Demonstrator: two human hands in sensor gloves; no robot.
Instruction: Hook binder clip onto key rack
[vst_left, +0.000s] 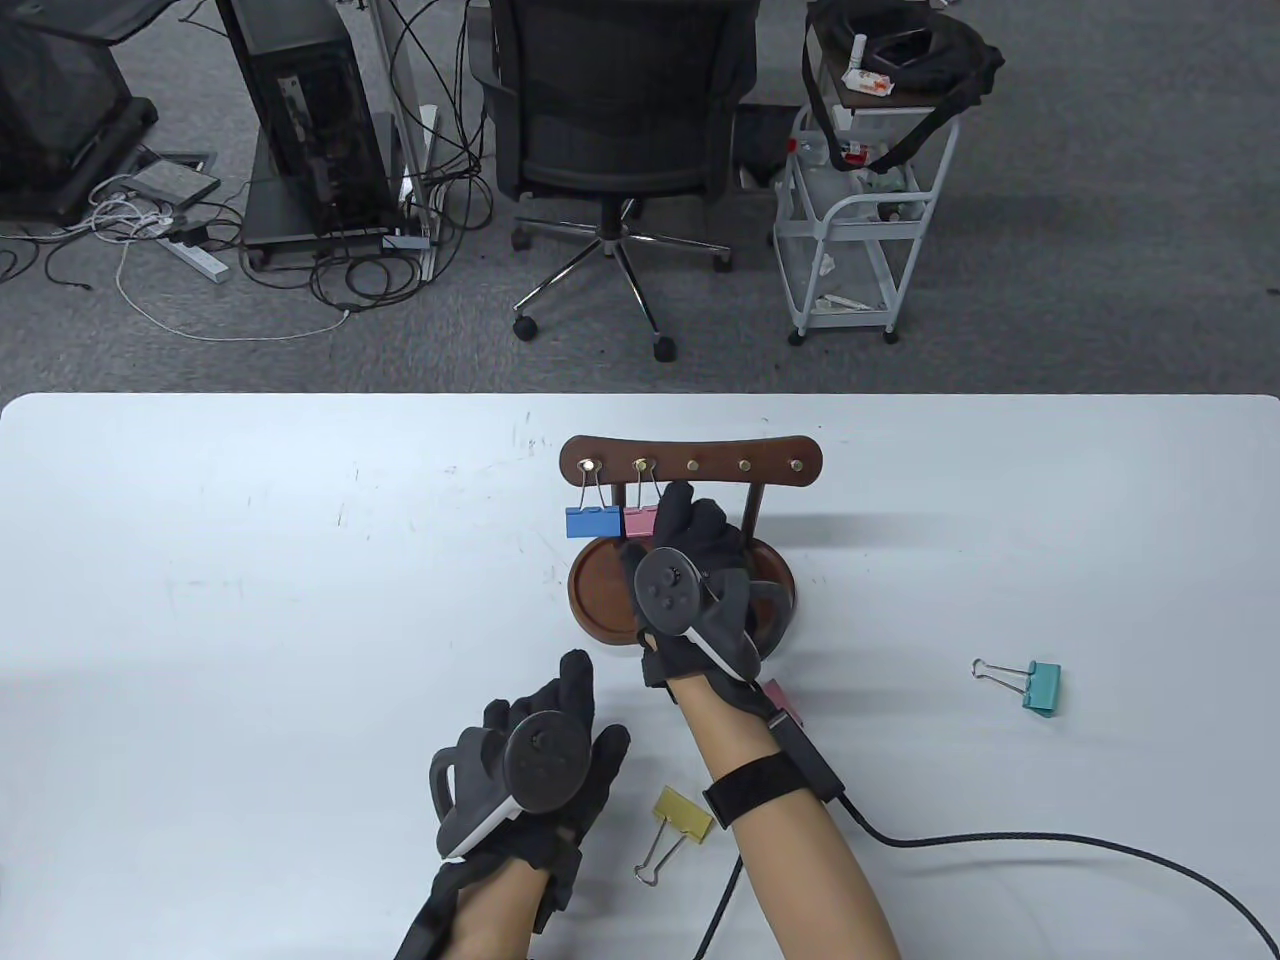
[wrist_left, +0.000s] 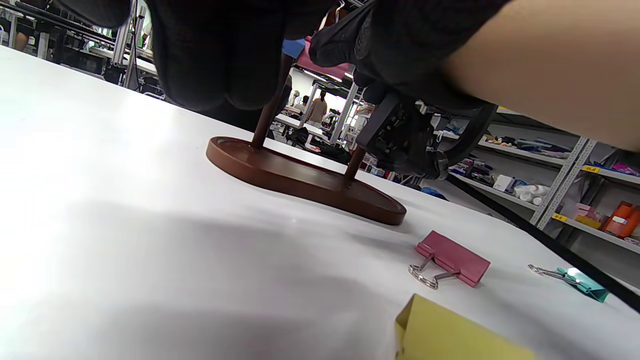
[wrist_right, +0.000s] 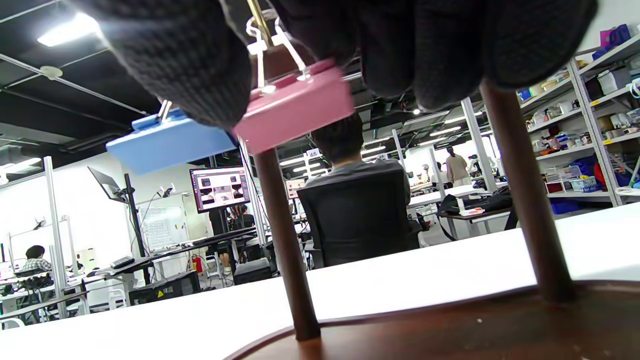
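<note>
The brown wooden key rack (vst_left: 742, 465) stands mid-table on an oval base (vst_left: 600, 590). A blue binder clip (vst_left: 591, 522) hangs from its first hook. A pink binder clip (vst_left: 638, 520) hangs by its wire from the second hook. My right hand (vst_left: 665, 510) is raised at the rack and pinches the pink clip. In the right wrist view the fingers (wrist_right: 190, 65) close around the pink clip (wrist_right: 295, 107), with the blue clip (wrist_right: 167, 140) beside it. My left hand (vst_left: 570, 710) lies flat on the table, holding nothing.
Loose clips lie on the table: yellow (vst_left: 683, 812) between my forearms, dark pink (vst_left: 783, 700) under my right wrist, teal (vst_left: 1040, 687) at the right. The left wrist view shows the base (wrist_left: 300, 175) and the dark pink clip (wrist_left: 452, 257). A black cable (vst_left: 1000, 840) runs right.
</note>
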